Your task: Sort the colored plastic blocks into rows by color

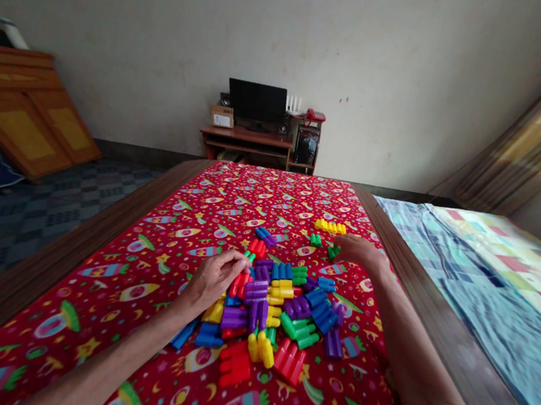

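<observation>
A heap of coloured plastic blocks [272,309] in red, yellow, green, blue and purple lies on a red rocket-print tablecloth [157,267]. My left hand [213,278] rests at the heap's left edge, its fingers curled in a pinch over a small green block [249,255] and next to a red one. My right hand [357,248] reaches farther out to the right, fingers closed at a green block [333,251]. Beyond it lie another green block [315,240] and a yellow block [330,226]. A blue and purple block [265,235] lies apart behind the heap.
The table has dark wooden edges [420,275]. A bed with a patterned sheet [491,271] stands to the right. A desk with a monitor [256,104] is against the far wall, and a wooden cabinet [28,111] stands at the left.
</observation>
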Action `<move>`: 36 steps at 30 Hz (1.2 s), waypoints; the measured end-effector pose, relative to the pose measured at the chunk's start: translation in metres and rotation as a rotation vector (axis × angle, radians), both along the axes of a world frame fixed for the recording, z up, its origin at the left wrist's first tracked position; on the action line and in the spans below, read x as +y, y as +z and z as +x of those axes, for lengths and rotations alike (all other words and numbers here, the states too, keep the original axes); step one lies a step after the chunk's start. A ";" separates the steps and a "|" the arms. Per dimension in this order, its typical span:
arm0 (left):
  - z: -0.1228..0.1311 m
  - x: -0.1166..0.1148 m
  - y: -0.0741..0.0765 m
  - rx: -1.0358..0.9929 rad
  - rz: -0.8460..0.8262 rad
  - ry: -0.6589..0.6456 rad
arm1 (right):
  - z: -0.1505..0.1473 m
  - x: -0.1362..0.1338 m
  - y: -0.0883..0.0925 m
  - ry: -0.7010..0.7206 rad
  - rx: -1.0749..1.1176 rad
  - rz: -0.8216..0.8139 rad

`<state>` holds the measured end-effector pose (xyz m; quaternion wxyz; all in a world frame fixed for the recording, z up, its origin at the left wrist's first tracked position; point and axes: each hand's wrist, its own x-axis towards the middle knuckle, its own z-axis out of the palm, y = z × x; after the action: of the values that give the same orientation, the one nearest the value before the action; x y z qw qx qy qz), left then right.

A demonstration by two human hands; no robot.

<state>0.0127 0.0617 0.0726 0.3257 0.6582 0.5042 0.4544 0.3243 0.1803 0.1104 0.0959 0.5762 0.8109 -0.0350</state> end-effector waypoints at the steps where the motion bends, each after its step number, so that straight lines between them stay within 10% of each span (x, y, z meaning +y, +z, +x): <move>1: 0.000 0.000 0.000 -0.002 0.002 -0.004 | 0.002 0.000 0.000 -0.007 0.003 0.011; 9: 0.001 -0.001 0.002 0.007 -0.025 0.005 | -0.006 0.003 -0.003 0.010 0.055 0.104; 18: -0.003 0.002 -0.004 0.051 0.010 0.010 | -0.043 -0.036 0.036 0.140 -0.012 0.114; 25: 0.000 -0.001 0.001 0.044 0.009 0.013 | -0.081 -0.053 0.008 0.442 0.110 -0.046; 30: 0.000 -0.001 0.001 0.028 0.004 0.000 | -0.054 -0.028 0.012 0.456 0.321 -0.100; 36: 0.000 0.001 -0.001 0.014 0.003 -0.014 | 0.013 -0.002 0.030 0.150 0.296 -0.047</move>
<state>0.0125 0.0623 0.0713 0.3243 0.6653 0.5012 0.4484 0.3369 0.1781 0.1404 -0.0088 0.5001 0.8560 -0.1311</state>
